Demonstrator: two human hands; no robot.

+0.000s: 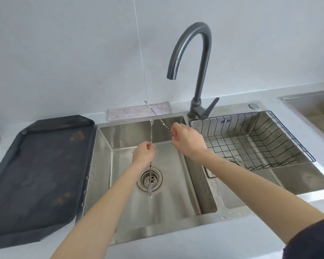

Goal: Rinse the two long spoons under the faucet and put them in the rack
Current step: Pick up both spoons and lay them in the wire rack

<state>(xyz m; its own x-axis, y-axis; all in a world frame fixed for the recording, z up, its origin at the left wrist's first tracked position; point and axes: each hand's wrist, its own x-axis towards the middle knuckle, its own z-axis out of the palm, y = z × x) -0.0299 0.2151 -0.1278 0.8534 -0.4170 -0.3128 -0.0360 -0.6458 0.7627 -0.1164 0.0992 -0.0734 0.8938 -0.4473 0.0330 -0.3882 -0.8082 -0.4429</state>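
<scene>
My left hand [143, 153] grips one long twisted metal spoon [151, 131] at mid-shaft, nearly upright over the left sink basin [105, 161]; its small bowl points up and its forked end hangs above the drain [150, 179]. My right hand [187, 141] pinches a second long spoon [158, 116], which slants up and to the left toward the wall. The dark gooseneck faucet [198, 58] has its spout above and to the right of both spoons; no water stream is visible. The black wire rack [260, 139] sits in the right basin, just right of my right hand.
A dark tray [39, 174] lies on the counter left of the sink. A folded pinkish cloth [138, 111] rests behind the left basin. Water drops sit on the divider and front rim. Another sink edge [310, 103] shows at far right.
</scene>
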